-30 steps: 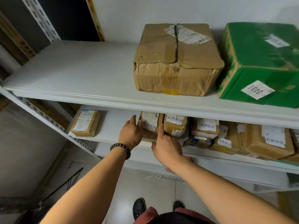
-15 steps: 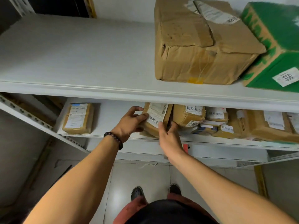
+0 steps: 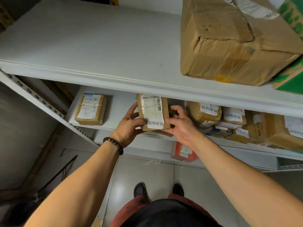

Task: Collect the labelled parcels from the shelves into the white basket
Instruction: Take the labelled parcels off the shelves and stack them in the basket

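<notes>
Cardboard parcel (image 3: 153, 112) sits clasped between left hand (image 3: 129, 126) and right hand (image 3: 180, 126), seemingly tilted upward.

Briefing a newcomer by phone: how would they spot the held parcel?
Find the white upper shelf; just beneath its front edge, the left hand and right hand grip a small brown parcel. Alone among its neighbours, it is tilted, showing a long barcoded label.

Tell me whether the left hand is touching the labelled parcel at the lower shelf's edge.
Touching. The head view shows the left hand with its thumb lying on the parcel at the white label, fingers against its left side.
</notes>
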